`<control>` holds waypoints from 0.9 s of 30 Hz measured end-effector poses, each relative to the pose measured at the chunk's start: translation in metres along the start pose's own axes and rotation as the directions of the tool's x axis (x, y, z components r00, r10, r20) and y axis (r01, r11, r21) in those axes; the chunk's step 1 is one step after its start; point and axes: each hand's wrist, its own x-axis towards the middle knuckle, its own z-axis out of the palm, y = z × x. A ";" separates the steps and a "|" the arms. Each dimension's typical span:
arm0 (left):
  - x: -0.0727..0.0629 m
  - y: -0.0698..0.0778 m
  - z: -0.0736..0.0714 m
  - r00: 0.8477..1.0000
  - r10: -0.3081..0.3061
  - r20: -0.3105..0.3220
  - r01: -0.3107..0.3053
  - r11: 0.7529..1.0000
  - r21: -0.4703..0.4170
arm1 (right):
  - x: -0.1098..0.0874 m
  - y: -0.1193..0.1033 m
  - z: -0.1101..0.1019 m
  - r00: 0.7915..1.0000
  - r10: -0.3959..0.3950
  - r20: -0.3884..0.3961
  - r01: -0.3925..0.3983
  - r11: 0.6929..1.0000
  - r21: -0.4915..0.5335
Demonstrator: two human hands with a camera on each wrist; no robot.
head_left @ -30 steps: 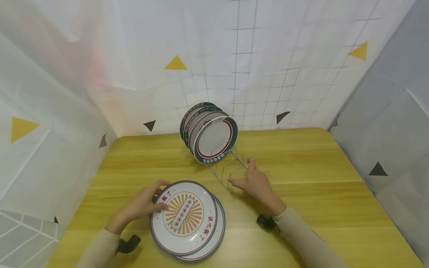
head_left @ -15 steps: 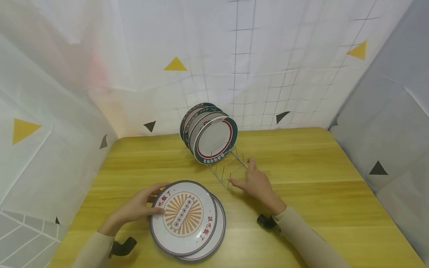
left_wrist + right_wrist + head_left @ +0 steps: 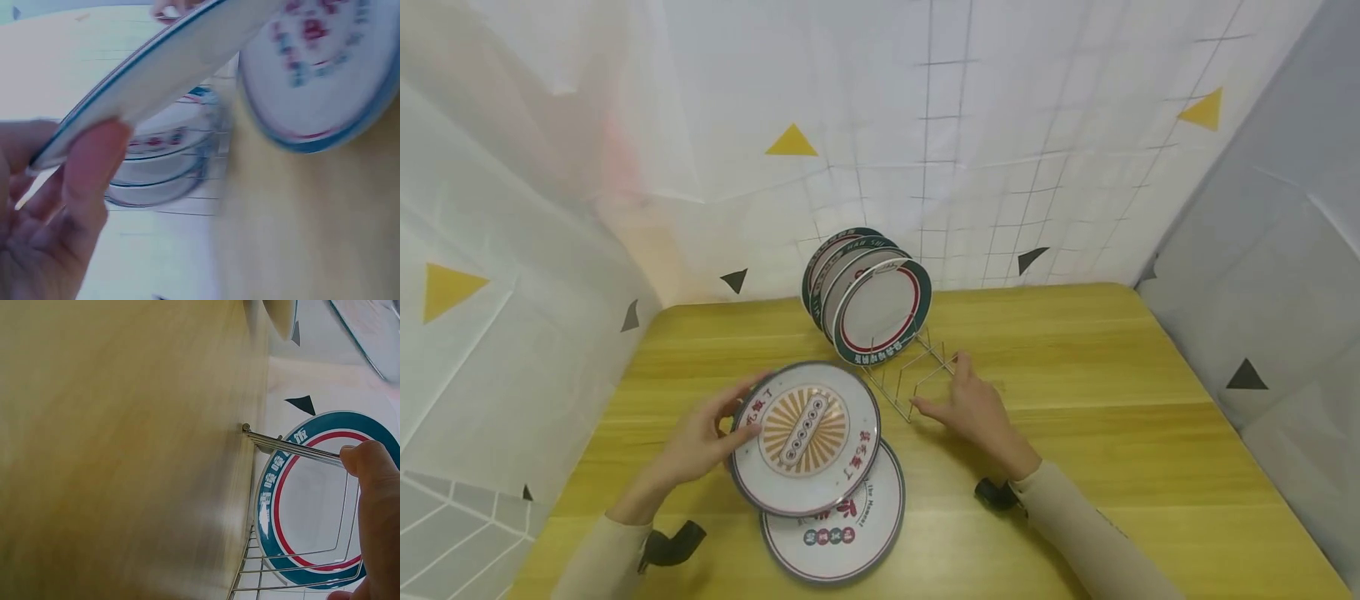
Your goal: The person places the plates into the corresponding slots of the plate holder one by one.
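Note:
A white plate with an orange sunburst centre (image 3: 805,437) is lifted at a tilt, its left rim pinched between the thumb and fingers of my left hand (image 3: 703,437). Below it another white plate (image 3: 842,550) lies flat on the table, partly covered in the head view. My right hand (image 3: 977,412) holds the near end of a wire plate rack (image 3: 901,392), thumb and a finger on its end wires. In the right wrist view, a fingertip (image 3: 362,456) touches the wire. Several plates stand upright in the rack, a green-rimmed plate (image 3: 883,312) in front.
The wooden table (image 3: 1075,358) stretches under everything. White sheeting (image 3: 715,167) with yellow and black triangles rises at the back and both sides. Bare rack slots show between the front upright plate and my right hand.
My left hand has raised the sunburst plate off the lower plate and moved it slightly away from me, uncovering more of the lower one. The right hand and rack stay put.

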 end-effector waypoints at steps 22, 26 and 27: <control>0.158 0.072 0.020 0.776 0.606 -0.176 -0.398 0.687 0.608 | 0.000 -0.019 0.009 0.999 -0.037 0.035 0.036 0.999 0.031; 0.163 0.064 0.022 0.790 0.584 -0.186 -0.374 0.700 0.609 | 0.002 -0.021 0.011 0.998 -0.048 0.032 0.048 0.999 0.009; 0.164 0.062 0.023 0.794 0.577 -0.191 -0.367 0.706 0.606 | 0.003 -0.021 0.011 0.998 -0.050 0.032 0.050 0.999 0.004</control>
